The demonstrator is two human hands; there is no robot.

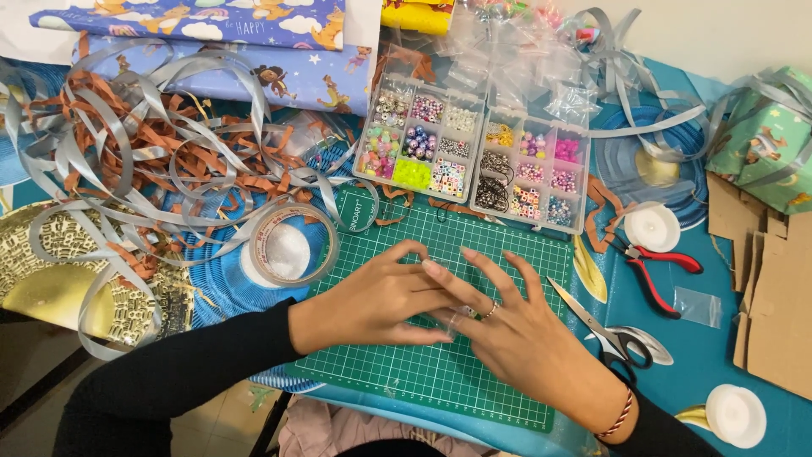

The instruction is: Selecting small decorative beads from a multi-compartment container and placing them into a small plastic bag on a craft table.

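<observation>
Your left hand (368, 300) and right hand (516, 334) meet over the green cutting mat (499, 254) | fingers pinching a small clear plastic bag (440, 320) (barely visible) | bead boxes (469, 152) just beyond, scissors (605, 334) right.

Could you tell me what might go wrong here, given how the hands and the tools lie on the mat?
1. The scissors lie beside the right hand; a sideways sweep could catch the blades.
2. The open bead boxes sit at the green cutting mat's far edge; a forward nudge might spill beads.
3. Loose grey ribbon lies near the left hand and could snag.
</observation>
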